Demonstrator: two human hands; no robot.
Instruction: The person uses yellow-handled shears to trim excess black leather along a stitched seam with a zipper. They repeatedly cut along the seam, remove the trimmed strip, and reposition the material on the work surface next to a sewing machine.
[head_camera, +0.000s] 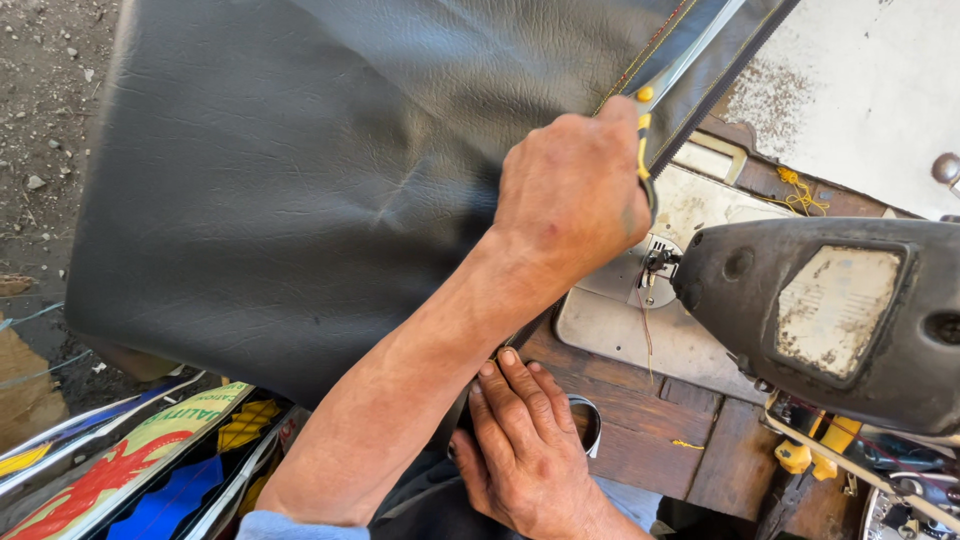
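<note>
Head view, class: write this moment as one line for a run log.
left hand: grips yellow-handled cutter at leather's stitched edge | right hand: flat, pressing black leather on wooden table | sewing machine: right

ground: gravelly dirt (45, 110) | bench: worn wooden table (640, 420) | light: hard daylight

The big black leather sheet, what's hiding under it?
Under the black leather sheet you can see the wooden table and the metal plate of the sewing machine sticking out. Whatever lies beneath its wide middle is covered and cannot be seen.
</note>
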